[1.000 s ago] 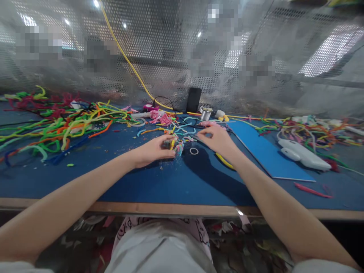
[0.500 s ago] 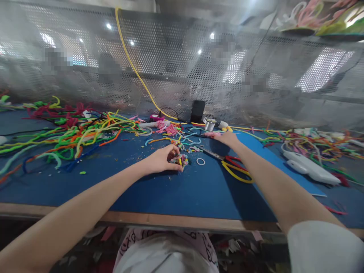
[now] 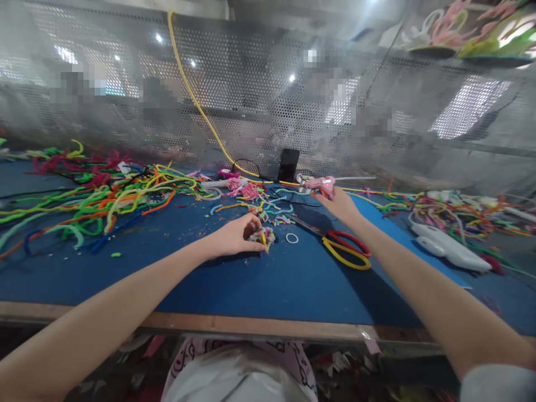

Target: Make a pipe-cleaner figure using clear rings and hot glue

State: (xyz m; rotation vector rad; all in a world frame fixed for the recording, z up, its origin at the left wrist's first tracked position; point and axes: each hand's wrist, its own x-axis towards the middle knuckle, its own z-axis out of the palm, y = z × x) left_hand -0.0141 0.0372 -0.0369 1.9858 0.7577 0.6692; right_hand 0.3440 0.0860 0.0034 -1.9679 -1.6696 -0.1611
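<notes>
Pinching a colourful bundle (image 3: 267, 237), the left hand (image 3: 234, 235) curls; the outstretched right hand (image 3: 338, 205) grips a glue gun (image 3: 321, 184).

Lit moderately, in a cool grey cast. Speckled with glare across the perforated panel (image 3: 247, 120), in bright pinpoints at upper left and upper centre and a broad patch at upper right. Darkly shadowed on the tabletop (image 3: 196, 296) under the right forearm (image 3: 412, 271), dim along the bottom. Stretched toward the lower corners, pixelated in upper patches, too soft for fine detail in the multicoloured cluster (image 3: 268, 237) at centre.
</notes>
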